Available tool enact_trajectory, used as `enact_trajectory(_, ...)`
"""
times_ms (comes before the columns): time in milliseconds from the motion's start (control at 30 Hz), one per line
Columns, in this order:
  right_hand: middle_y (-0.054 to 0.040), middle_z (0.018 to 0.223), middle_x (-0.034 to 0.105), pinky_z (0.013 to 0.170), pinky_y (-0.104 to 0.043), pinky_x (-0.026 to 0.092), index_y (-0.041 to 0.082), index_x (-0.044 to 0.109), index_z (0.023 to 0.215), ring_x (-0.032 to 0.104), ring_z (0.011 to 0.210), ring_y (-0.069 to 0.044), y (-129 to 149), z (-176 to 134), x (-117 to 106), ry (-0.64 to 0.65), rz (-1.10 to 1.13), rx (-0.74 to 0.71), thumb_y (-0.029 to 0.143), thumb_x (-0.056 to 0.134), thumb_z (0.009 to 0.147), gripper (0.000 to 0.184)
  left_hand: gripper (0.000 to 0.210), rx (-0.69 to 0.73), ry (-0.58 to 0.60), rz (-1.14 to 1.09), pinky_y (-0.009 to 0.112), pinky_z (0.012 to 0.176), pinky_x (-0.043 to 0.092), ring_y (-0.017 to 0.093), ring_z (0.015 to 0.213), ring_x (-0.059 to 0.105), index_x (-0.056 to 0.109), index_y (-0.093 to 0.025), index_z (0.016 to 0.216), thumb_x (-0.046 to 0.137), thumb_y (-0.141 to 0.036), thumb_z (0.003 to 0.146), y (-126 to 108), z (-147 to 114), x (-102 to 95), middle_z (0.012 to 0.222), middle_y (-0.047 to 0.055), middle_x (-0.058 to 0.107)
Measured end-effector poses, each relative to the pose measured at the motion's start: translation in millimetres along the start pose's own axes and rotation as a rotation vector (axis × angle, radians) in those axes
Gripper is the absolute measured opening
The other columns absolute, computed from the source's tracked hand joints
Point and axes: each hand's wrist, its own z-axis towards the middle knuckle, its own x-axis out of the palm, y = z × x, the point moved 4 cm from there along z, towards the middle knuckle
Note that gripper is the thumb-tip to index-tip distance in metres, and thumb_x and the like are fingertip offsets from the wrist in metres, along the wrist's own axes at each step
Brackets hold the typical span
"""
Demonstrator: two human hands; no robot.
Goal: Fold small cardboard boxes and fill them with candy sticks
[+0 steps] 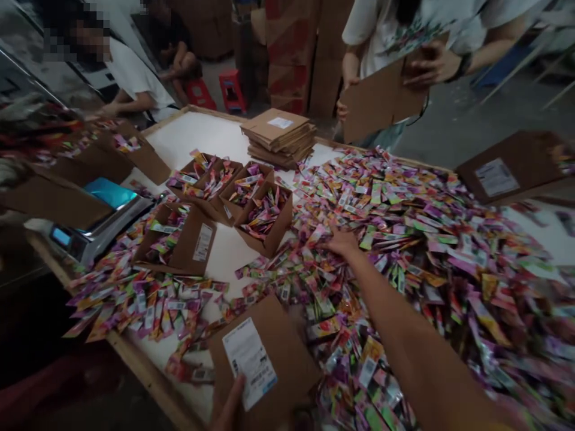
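My left hand (231, 404) grips a cardboard box (287, 359) at the table's near edge, its thumb lying over the white printed label (250, 362). The hand's other fingers are hidden behind the box. Farther forward, my right hand (342, 242) reaches onto a wide heap of small colourful packets (404, 227). Its fingers are stretched out and apart, touching the top of the heap, and I see no packet held in them. Several boxes filled with packets stand just left of that hand, the nearest being an open box (269, 230).
A stack of flattened cartons (281, 134) lies at the table's far side. On the left is a scale (108, 221) with a labelled box (191, 239) beside it. Across the table a person holds a cardboard piece (377, 99); other people sit at left. Another box (503, 167) stands right.
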Motion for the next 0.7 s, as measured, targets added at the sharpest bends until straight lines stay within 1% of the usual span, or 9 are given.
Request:
enact_trajectory(67,-0.0147,0.125,0.061,0.094,-0.043,0.045,0.021,0.054,0.136,0.059,0.11,-0.03,-9.9,-41.2,15.8,0.077,-0.046,-0.007,0.05,0.083,0.066,0.082,0.074,-0.057,0.016,-0.088,0.051,0.107,0.046,0.034,0.129,0.054,0.052,-0.031,0.136,0.071,-0.061,0.072,-10.8,10.1,39.4,0.128,0.008,0.067)
enact_trajectory(133,-0.0147,0.122,0.063,0.09,-0.04,0.046,0.024,0.052,0.14,0.062,0.107,-0.031,-13.4,-88.4,32.2,0.174,-0.081,-0.039,0.045,0.083,0.064,0.085,0.082,-0.097,0.013,-0.183,0.048,0.105,0.049,0.031,0.126,0.057,0.04,-0.03,0.145,0.068,-0.063,0.075,-22.4,13.7,69.1,0.133,0.009,0.064)
enact_trajectory(200,-0.0132,0.118,0.066,0.088,-0.038,0.048,0.024,0.053,0.14,0.064,0.103,-0.03,-12.9,-133.7,45.3,0.261,-0.037,-0.054,0.037,0.077,0.069,0.075,0.085,-0.115,0.021,-0.271,0.046,0.101,0.053,0.03,0.122,0.061,0.035,-0.033,0.147,0.07,-0.061,0.075,-29.4,9.5,83.0,0.135,0.007,0.063)
enact_trajectory(267,-0.0101,0.109,0.071,0.085,-0.036,0.049,0.022,0.059,0.134,0.066,0.098,-0.028,-10.0,-172.8,48.8,0.306,0.123,-0.029,0.03,0.073,0.071,0.065,0.086,-0.132,0.056,-0.307,0.045,0.098,0.055,0.03,0.118,0.063,0.038,-0.034,0.145,0.074,-0.057,0.072,-28.4,-0.5,83.4,0.132,0.006,0.065)
enact_trajectory(333,-0.0069,0.103,0.074,0.083,-0.034,0.05,0.022,0.066,0.125,0.068,0.092,-0.026,-4.2,-206.4,38.3,0.309,0.308,-0.007,0.025,0.068,0.072,0.054,0.082,-0.167,0.114,-0.307,0.047,0.097,0.055,0.032,0.116,0.064,0.045,-0.031,0.142,0.076,-0.056,0.07,-20.4,-12.6,78.2,0.127,0.008,0.068)
enact_trajectory(433,-0.0077,0.113,0.072,0.088,-0.035,0.05,0.022,0.065,0.125,0.066,0.1,-0.026,11.0,-251.9,-5.4,0.204,0.399,-0.075,0.022,0.062,0.075,0.05,0.081,-0.163,0.259,-0.345,0.05,0.1,0.052,0.036,0.118,0.063,0.053,-0.026,0.135,0.076,-0.061,0.065,-12.5,-29.4,80.5,0.122,0.011,0.07)
enact_trajectory(567,-0.0122,0.135,0.058,0.098,-0.044,0.042,0.027,0.051,0.141,0.056,0.117,-0.031,40.7,-308.5,-63.2,0.128,0.08,-0.272,0.013,0.059,0.074,0.068,0.078,-0.006,0.549,-0.179,0.054,0.102,0.048,0.04,0.12,0.06,0.065,-0.022,0.121,0.08,-0.061,0.055,-31.5,-52.9,108.8,0.119,0.014,0.071)
enact_trajectory(633,-0.013,0.14,0.053,0.099,-0.047,0.04,0.03,0.049,0.142,0.054,0.12,-0.032,53.1,-328.6,-70.2,0.156,-0.068,-0.325,0.01,0.058,0.075,0.071,0.069,0.054,0.581,-0.025,0.053,0.1,0.05,0.04,0.12,0.06,0.068,-0.026,0.116,0.081,-0.057,0.055,-44.2,-63.1,115.8,0.118,0.013,0.071)
enact_trajectory(700,-0.0124,0.142,0.05,0.099,-0.045,0.04,0.032,0.049,0.141,0.052,0.121,-0.031,65.0,-340.6,-64.7,0.191,-0.134,-0.365,0.01,0.057,0.077,0.068,0.069,0.081,0.54,0.048,0.054,0.1,0.048,0.038,0.12,0.059,0.066,-0.029,0.119,0.082,-0.053,0.056,-52.6,-70.1,110.0,0.119,0.012,0.07)
